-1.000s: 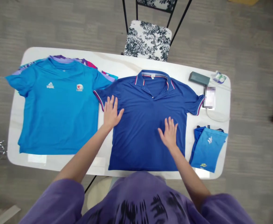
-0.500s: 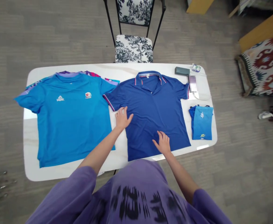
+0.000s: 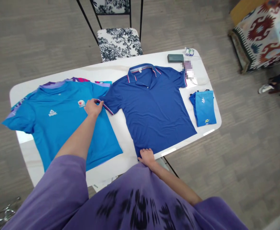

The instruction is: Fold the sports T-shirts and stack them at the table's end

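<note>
Hands moved: left hand [image 3: 93, 107] to the cuff [image 3: 110, 111], right hand [image 3: 147, 156] to the hem corner

Half a second ago both hands lay on the front of the polo [image 3: 151, 111]; the left has since shifted outward to the near-left sleeve, and the right has dropped to the bottom edge. The view has also swung round.

Left hand: thumb and forefinger pinch the striped cuff, the other fingers curled above the tee [image 3: 56, 126] close to its round badge [image 3: 81, 103] (contact with the tee cannot be determined). Right hand: fingers bent over the polo's lower left corner, thumb beside them; whether they grip the cloth cannot be told.

The polo lies front up near the middle of the desk [image 3: 121, 131], collar [image 3: 131, 78] away from the wearer, with light creases across the body. Its left sleeve overlaps the edge of the tee, which is spread on the left over other shirts (purple and pink show at the neck).

To the right lies a folded blue garment [image 3: 205, 108], apart from the polo. Beyond it are a cable [image 3: 199, 83], a pixelated item just beside the right sleeve, a dark green case [image 3: 175, 58] and a small packet [image 3: 189, 51]. A chair [image 3: 119, 43] with a tree-print seat stands at the far edge.
</note>
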`<action>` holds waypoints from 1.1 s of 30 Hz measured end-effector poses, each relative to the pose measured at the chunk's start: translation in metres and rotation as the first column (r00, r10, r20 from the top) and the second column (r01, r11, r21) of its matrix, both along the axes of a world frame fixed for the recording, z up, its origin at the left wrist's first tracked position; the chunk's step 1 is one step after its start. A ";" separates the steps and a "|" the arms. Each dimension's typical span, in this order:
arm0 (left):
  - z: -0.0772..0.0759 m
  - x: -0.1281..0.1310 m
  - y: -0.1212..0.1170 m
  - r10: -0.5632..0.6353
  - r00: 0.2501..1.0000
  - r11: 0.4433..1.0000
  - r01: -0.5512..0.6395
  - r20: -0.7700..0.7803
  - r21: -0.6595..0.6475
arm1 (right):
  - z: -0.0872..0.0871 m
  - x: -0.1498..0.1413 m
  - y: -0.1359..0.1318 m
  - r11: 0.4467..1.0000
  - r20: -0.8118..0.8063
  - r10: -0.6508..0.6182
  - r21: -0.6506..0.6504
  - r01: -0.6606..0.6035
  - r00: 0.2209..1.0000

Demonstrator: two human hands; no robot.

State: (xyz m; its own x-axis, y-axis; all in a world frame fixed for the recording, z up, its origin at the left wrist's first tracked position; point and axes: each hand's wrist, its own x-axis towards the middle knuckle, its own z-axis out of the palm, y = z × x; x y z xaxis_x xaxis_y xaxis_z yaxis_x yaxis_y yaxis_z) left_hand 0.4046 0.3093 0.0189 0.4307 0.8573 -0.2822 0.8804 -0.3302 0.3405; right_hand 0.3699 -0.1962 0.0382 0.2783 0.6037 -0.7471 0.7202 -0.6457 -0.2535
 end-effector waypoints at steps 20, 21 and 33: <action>0.009 0.010 -0.002 0.301 0.872 0.942 -0.208 0.387 -0.264 | 0.030 -0.008 -0.013 0.992 -0.062 0.018 0.127 -0.010 0.998; 0.015 0.016 -0.003 0.329 0.850 0.925 -0.202 0.413 -0.321 | 0.036 -0.003 -0.020 0.988 -0.080 -0.016 0.151 0.028 0.997; 0.077 0.258 -0.054 0.387 0.756 0.733 0.095 0.527 -0.674 | 0.063 0.097 -0.150 0.592 -0.357 -0.607 0.392 0.704 0.710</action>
State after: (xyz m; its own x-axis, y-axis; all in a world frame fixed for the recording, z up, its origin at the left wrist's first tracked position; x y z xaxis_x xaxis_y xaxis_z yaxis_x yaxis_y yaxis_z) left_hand 0.6626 0.2553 0.0954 0.5895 0.6370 -0.4967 0.4142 0.2895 0.8629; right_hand 0.4674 -0.3464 0.1014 0.6427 0.5841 -0.4957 0.0634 -0.6854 -0.7254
